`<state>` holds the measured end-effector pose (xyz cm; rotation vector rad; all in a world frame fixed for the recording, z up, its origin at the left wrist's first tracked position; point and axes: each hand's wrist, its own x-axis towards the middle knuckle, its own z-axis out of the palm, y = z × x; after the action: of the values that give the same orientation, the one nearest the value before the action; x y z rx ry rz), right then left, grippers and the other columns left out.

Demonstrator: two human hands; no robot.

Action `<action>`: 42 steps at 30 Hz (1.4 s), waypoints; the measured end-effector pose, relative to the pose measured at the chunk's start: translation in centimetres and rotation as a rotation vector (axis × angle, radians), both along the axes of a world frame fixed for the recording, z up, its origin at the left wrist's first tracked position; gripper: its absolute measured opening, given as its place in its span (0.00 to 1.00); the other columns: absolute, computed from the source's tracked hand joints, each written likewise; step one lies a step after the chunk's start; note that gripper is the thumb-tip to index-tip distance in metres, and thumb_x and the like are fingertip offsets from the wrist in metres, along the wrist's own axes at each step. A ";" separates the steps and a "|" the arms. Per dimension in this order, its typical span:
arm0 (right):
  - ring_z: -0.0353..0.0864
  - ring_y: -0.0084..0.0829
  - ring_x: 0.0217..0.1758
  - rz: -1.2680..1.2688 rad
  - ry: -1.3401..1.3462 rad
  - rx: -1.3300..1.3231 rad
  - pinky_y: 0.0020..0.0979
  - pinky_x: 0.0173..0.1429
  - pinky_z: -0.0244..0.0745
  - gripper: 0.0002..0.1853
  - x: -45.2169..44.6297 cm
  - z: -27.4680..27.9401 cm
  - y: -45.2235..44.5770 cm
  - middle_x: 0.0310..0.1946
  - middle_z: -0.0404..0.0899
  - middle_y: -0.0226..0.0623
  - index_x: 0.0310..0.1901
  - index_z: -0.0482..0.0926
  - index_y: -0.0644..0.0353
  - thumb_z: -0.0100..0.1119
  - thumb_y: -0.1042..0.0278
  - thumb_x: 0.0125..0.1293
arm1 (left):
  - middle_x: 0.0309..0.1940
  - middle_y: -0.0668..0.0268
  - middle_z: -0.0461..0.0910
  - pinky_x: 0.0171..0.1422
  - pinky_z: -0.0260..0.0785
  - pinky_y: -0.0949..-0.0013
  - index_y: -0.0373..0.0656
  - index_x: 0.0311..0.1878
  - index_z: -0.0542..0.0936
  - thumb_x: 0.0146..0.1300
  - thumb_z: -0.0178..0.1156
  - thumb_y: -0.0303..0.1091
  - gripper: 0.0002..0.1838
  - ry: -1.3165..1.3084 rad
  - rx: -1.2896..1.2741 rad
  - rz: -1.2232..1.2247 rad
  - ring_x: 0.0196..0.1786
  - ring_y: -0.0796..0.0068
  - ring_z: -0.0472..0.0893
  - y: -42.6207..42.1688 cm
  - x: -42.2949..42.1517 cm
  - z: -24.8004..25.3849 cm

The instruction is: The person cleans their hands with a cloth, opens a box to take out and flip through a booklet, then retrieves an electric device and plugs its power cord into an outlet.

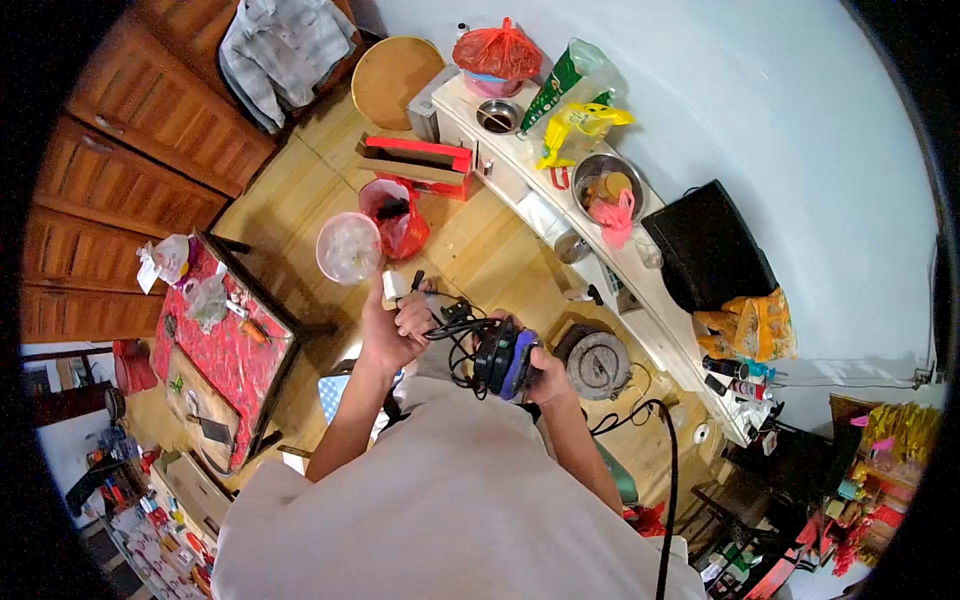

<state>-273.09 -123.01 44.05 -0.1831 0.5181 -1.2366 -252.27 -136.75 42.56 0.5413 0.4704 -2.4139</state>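
Observation:
Black cables [458, 330] run in loose loops between my two hands in front of my shirt. My left hand [390, 335] is closed on part of the cables, one digit pointing up. Just beyond its fingers is a small white block [394, 286], perhaps a plug or adapter; whether the hand touches it I cannot tell. My right hand [543, 375] grips a rounded black and purple object [505, 360] from the side. The cables hang against that object, and its exact kind is not clear. The palm side of my right hand is partly hidden behind it.
On the floor ahead stand a pink-rimmed bin [350, 248], a red bin [408, 235] and an open red box [415, 168]. A low table with a red cloth [225, 355] is at left. A long white cabinet [520, 180] holds bowls and bags. A round grey object [597, 364] lies right.

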 end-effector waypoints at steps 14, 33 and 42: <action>0.76 0.41 0.63 -0.290 0.219 0.256 0.40 0.69 0.70 0.48 -1.7 -2.4 -21.5 0.62 0.72 0.44 0.71 0.60 0.60 0.71 0.46 0.54 | 0.32 0.68 0.75 0.41 0.65 0.70 0.43 0.48 0.78 0.64 0.52 0.54 0.24 -0.811 -0.617 -0.636 0.37 0.73 0.74 -20.2 -6.9 -5.0; 0.72 0.39 0.67 -0.154 0.061 0.096 0.41 0.65 0.74 0.43 -15.4 -4.3 -36.9 0.67 0.69 0.39 0.74 0.59 0.54 0.67 0.51 0.60 | 0.56 0.56 0.75 0.72 0.62 0.67 0.39 0.67 0.56 0.76 0.51 0.45 0.27 -0.649 -0.659 -0.281 0.63 0.70 0.74 -33.0 -22.0 -2.3; 0.76 0.36 0.63 -0.082 0.109 0.100 0.40 0.62 0.76 0.50 -21.0 -4.5 -37.0 0.65 0.71 0.38 0.73 0.61 0.52 0.72 0.39 0.51 | 0.56 0.61 0.74 0.69 0.65 0.69 0.42 0.63 0.68 0.74 0.53 0.46 0.22 -0.615 -0.604 -0.410 0.62 0.72 0.74 -33.8 -27.3 -0.3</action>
<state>-294.04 -160.04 39.55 -0.1465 0.6859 -1.2825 -279.56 -170.58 42.31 1.1095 -0.6644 -2.4040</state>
